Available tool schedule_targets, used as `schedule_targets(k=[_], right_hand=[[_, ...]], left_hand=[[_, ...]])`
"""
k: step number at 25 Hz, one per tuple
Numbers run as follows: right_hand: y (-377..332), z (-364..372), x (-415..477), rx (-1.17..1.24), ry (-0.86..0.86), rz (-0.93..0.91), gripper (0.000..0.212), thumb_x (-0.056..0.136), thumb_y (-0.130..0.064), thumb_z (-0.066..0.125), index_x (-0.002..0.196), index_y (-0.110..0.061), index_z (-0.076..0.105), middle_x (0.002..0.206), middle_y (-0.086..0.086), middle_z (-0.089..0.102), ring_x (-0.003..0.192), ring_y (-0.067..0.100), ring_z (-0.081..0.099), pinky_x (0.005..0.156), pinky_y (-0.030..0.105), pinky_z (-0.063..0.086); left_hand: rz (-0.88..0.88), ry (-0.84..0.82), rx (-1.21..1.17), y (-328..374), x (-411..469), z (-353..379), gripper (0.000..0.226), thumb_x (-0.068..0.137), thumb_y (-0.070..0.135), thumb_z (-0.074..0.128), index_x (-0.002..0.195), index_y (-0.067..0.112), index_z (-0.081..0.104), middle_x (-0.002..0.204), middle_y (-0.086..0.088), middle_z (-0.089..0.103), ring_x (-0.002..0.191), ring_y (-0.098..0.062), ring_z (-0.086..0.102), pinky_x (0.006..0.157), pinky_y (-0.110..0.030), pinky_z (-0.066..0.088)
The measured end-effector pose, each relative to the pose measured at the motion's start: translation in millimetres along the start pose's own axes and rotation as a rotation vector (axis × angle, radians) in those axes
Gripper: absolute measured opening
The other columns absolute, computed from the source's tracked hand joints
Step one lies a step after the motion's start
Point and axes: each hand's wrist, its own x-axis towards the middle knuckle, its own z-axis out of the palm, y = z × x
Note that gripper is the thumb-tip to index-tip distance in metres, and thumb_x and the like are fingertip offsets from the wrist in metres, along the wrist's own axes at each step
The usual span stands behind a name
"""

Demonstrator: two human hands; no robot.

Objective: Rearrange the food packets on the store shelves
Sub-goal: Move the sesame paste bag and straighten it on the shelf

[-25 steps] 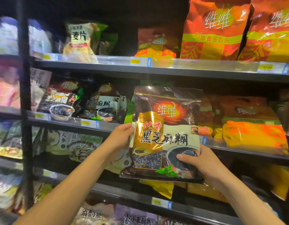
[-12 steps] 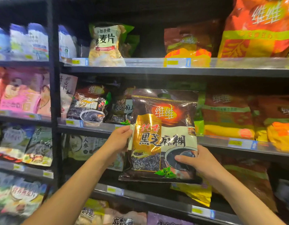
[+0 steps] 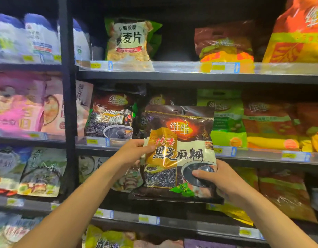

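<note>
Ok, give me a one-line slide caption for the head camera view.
Left hand and right hand hold a dark sesame-paste packet upright before a stocked store shelf.

Place: a shop, a grocery aisle.
Shelving: dark metal shelves [image 3: 190, 76] in tiers, split by a dark upright post [image 3: 67, 104].
Stock: printed food packets [image 3: 129, 42] standing in rows, several of the same kind side by side.
Labels: yellow price tags [image 3: 95, 65] in clear strips along the shelf edges.
</note>
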Motion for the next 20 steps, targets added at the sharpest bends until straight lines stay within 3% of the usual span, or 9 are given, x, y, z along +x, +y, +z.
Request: schedule_targets(k=[2, 4, 6, 8, 9, 12, 16, 20], right_hand=[[-9, 2, 10, 0.019, -0.002, 0.006, 0.03, 0.079, -0.016, 0.087, 0.108, -0.014, 0.078, 0.105, 0.008, 0.081, 0.101, 0.03, 0.077, 0.102, 0.057, 0.054], [-21, 3, 23, 0.029, -0.027, 0.012, 0.03, 0.079, -0.018, 0.087, 0.108, -0.015, 0.079, 0.106, 0.009, 0.08, 0.101, 0.031, 0.077, 0.1, 0.056, 0.056], [-39, 1, 34, -0.014, -0.046, -0.013, 0.026, 0.083, -0.017, 0.084, 0.107, -0.011, 0.079, 0.097, 0.006, 0.081, 0.086, 0.022, 0.078, 0.08, 0.041, 0.064], [-57, -4, 48, -0.05, -0.045, -0.038, 0.019, 0.087, -0.013, 0.08, 0.104, -0.006, 0.078, 0.081, 0.003, 0.079, 0.062, 0.01, 0.072, 0.051, 0.02, 0.053], [-64, -6, 56, -0.031, -0.043, -0.029, 0.018, 0.087, -0.012, 0.079, 0.103, -0.004, 0.077, 0.08, 0.004, 0.079, 0.058, 0.01, 0.071, 0.046, 0.018, 0.049], [-81, -12, 86, -0.009, -0.082, 0.004, 0.035, 0.077, -0.022, 0.085, 0.105, -0.003, 0.078, 0.092, 0.012, 0.08, 0.067, 0.019, 0.073, 0.052, 0.024, 0.052], [-90, -17, 129, 0.012, -0.077, 0.02, 0.051, 0.062, -0.028, 0.088, 0.107, -0.006, 0.078, 0.105, 0.016, 0.079, 0.082, 0.025, 0.074, 0.065, 0.03, 0.056], [-92, -20, 170, 0.011, -0.062, 0.024, 0.059, 0.059, -0.029, 0.091, 0.111, -0.006, 0.076, 0.106, 0.014, 0.079, 0.09, 0.029, 0.073, 0.072, 0.037, 0.06]], left_hand=[[-0.005, -0.019, -0.011, 4, 12, -10, 0.02, 0.1, 0.03, 0.067, 0.114, 0.02, 0.077, 0.111, -0.002, 0.08, 0.098, -0.021, 0.074, 0.077, -0.029, 0.048], [-0.008, -0.009, -0.006, 8, 26, -18, 0.017, 0.101, 0.027, 0.066, 0.112, 0.019, 0.076, 0.104, 0.001, 0.08, 0.082, -0.012, 0.07, 0.069, -0.02, 0.049], [-0.014, -0.006, -0.039, 17, 38, -24, 0.018, 0.1, 0.026, 0.068, 0.11, 0.015, 0.077, 0.099, 0.001, 0.079, 0.073, -0.009, 0.067, 0.067, -0.021, 0.049], [-0.012, 0.001, -0.081, 26, 55, -31, 0.019, 0.099, 0.024, 0.069, 0.108, 0.009, 0.076, 0.095, -0.002, 0.079, 0.072, -0.011, 0.067, 0.067, -0.027, 0.048], [-0.015, 0.02, -0.096, 31, 63, -35, 0.018, 0.098, 0.023, 0.069, 0.106, 0.007, 0.075, 0.089, -0.001, 0.078, 0.073, -0.012, 0.067, 0.067, -0.028, 0.048], [-0.014, 0.058, -0.145, 50, 86, -44, 0.011, 0.096, 0.021, 0.073, 0.093, 0.01, 0.072, 0.075, 0.003, 0.076, 0.08, -0.016, 0.067, 0.072, -0.031, 0.048], [-0.005, 0.101, -0.135, 67, 121, -53, 0.012, 0.095, 0.022, 0.073, 0.1, 0.011, 0.073, 0.101, -0.006, 0.079, 0.094, -0.02, 0.071, 0.08, -0.034, 0.055], [0.029, 0.124, -0.097, 73, 156, -57, 0.016, 0.094, 0.024, 0.073, 0.102, 0.011, 0.071, 0.11, -0.008, 0.077, 0.109, -0.025, 0.071, 0.099, -0.043, 0.055]])
